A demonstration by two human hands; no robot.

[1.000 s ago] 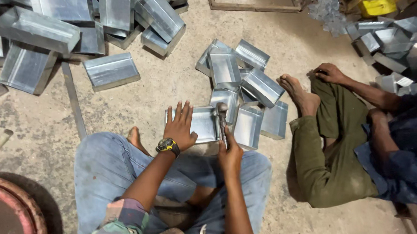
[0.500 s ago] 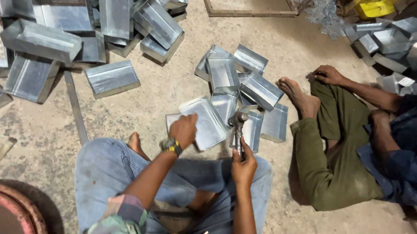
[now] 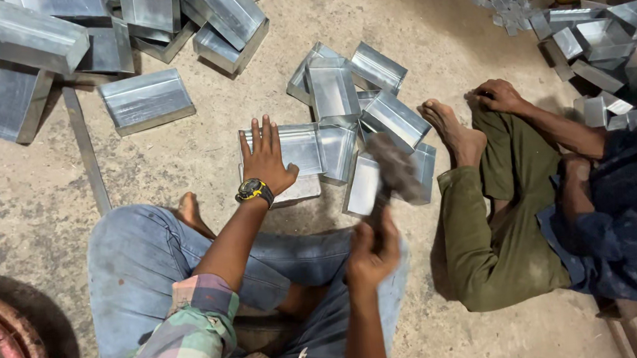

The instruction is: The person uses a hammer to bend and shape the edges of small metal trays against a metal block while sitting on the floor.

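I sit cross-legged on a concrete floor in blue jeans. My left hand [image 3: 266, 158], with a yellow-edged watch on the wrist, lies flat with fingers spread on a shiny sheet-metal tray [image 3: 298, 145] in front of my knees. My right hand [image 3: 371, 251] grips the handle of a hammer [image 3: 392, 173], whose head is blurred and raised over the tray pile. Several more folded metal trays [image 3: 358, 99] lie heaped just beyond.
Larger metal boxes [image 3: 144, 100] are stacked at the top left, and a flat metal strip [image 3: 87, 152] lies beside them. Another person in olive trousers [image 3: 483, 220] sits at my right with a bare foot [image 3: 454, 130] near the pile. More trays [image 3: 605, 43] lie at the top right.
My left hand has shifted from gripping the tray's edge to lying flat on it. The hammer has swung upward and is blurred in motion. The view has moved slightly.
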